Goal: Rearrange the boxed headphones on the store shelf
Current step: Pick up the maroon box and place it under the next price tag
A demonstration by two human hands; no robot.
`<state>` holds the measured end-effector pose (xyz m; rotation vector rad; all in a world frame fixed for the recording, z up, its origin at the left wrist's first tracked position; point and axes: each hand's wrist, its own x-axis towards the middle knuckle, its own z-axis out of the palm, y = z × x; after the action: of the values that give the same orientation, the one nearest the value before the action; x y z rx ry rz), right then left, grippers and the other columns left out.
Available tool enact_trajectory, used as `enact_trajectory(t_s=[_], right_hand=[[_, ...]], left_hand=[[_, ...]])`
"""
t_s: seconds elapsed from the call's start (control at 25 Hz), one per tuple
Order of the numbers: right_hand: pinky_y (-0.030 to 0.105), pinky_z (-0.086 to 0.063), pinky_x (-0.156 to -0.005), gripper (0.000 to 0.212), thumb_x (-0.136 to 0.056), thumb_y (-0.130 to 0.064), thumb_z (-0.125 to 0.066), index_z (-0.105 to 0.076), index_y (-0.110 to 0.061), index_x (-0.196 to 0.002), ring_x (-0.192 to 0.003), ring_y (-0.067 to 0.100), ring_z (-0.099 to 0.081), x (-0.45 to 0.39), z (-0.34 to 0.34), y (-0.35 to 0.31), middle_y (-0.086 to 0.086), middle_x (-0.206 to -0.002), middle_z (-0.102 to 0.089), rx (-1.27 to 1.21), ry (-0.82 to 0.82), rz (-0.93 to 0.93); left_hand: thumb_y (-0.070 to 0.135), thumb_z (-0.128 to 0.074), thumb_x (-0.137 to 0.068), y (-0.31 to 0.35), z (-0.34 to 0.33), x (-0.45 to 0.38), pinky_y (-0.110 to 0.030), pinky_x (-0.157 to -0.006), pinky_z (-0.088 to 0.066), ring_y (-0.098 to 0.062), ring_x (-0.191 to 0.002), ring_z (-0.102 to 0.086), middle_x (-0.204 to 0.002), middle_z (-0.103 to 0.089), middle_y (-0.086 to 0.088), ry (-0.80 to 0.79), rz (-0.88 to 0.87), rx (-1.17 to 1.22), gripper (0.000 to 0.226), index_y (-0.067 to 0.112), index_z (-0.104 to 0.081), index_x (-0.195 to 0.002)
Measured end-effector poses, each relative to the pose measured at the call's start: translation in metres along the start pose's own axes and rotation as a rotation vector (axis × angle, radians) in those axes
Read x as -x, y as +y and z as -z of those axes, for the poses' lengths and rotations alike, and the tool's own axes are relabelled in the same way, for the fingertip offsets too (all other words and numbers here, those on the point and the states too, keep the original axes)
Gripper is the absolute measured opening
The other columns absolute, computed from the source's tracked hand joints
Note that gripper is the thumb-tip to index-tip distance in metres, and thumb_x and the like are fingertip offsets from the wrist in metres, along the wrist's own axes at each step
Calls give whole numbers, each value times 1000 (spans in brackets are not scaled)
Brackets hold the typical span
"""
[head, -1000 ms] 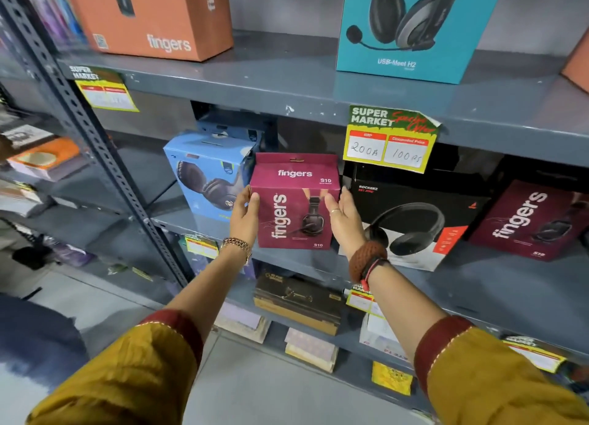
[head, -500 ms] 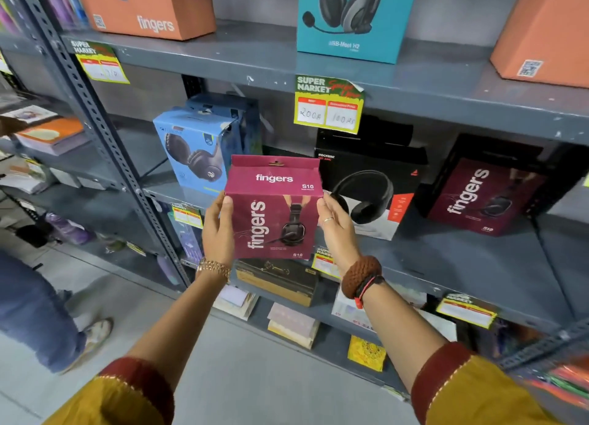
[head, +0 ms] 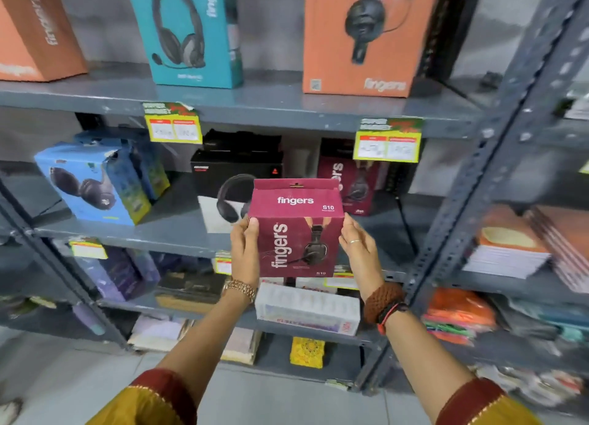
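A maroon cardboard headphone box [head: 296,230], squarish with a matte printed face reading "fingers S10" and a hang-tab flap on top, is held upright in the air in front of the middle shelf [head: 165,233], clear of its surface. The left hand [head: 244,252] presses flat against the box's left side, thumb on the front edge; the right hand [head: 358,249], wearing a thin ring, clamps the right side, so the box is pinched between both palms.

Just behind it on the grey painted-metal shelf stands a black-and-white headphone box [head: 229,176], and to the right a second maroon box [head: 349,182]. Farther left sits a glossy blue box [head: 92,182], tilted. Above, on the upper shelf, stand a teal headset box [head: 188,32] and a tall orange box [head: 360,35]. Yellow paper price tags [head: 387,141] hang from the shelf edge. A perforated steel upright [head: 478,182] frames the right side.
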<state>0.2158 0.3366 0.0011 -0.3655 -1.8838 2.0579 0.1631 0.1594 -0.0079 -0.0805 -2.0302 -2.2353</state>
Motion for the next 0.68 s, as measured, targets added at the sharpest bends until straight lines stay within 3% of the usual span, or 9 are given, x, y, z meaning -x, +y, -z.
enact_trajectory(t_s=[0.08, 0.16, 0.24, 0.32, 0.48, 0.68], right_hand=[[33, -33, -112, 52, -86, -49, -50, -50, -23, -131, -121, 9, -49, -14, 31, -6, -3, -142, -47, -38, 74, -19], [31, -32, -111, 57, -86, -51, -48, -45, -22, -135, -123, 11, -48, -29, 56, -8, -2, -146, -42, -67, 115, -57], [33, -28, -114, 60, -89, -50, -43, -38, -18, -140, -133, 17, -41, -48, 73, -7, 1, -152, -35, -103, 125, -84], [34, -25, -116, 65, -90, -51, -39, -31, -15, -143, -139, 19, -33, -65, 83, -6, 4, -155, -28, -119, 128, -117], [34, -24, -117, 63, -92, -48, -36, -28, -13, -144, -141, 19, -30, -92, 94, -1, 5, -156, -25, -140, 149, -136], [31, -27, -115, 56, -93, -46, -37, -40, -14, -138, -130, 12, -39, -110, 95, 5, 2, -151, -35, -126, 166, -106]], left_hand=[[43, -37, -91, 0, -36, -4, -8, -77, -46, 0, -101, -55, -116, -56, 0, -111, 40, 10, 37, 19, -45, -117], [49, -39, -88, -3, -66, -12, -33, -100, -44, -19, -119, -51, -132, -51, -11, -197, 86, 32, 53, 11, -43, -125], [58, -43, -80, -7, -88, -23, -47, -105, -40, -28, -124, -48, -135, -48, -18, -260, 101, 34, 70, 7, -41, -128], [66, -46, -76, -15, -104, -35, -48, -107, -37, -27, -126, -46, -137, -45, -17, -299, 127, -3, 72, 12, -45, -125], [57, -48, -72, -29, -123, -61, -46, -112, -31, -20, -129, -41, -140, -39, -7, -293, 162, 4, 37, 38, -45, -104], [53, -50, -72, -37, -137, -88, -47, -112, -31, -22, -129, -41, -140, -40, -9, -281, 167, 14, 41, 36, -43, -108]])
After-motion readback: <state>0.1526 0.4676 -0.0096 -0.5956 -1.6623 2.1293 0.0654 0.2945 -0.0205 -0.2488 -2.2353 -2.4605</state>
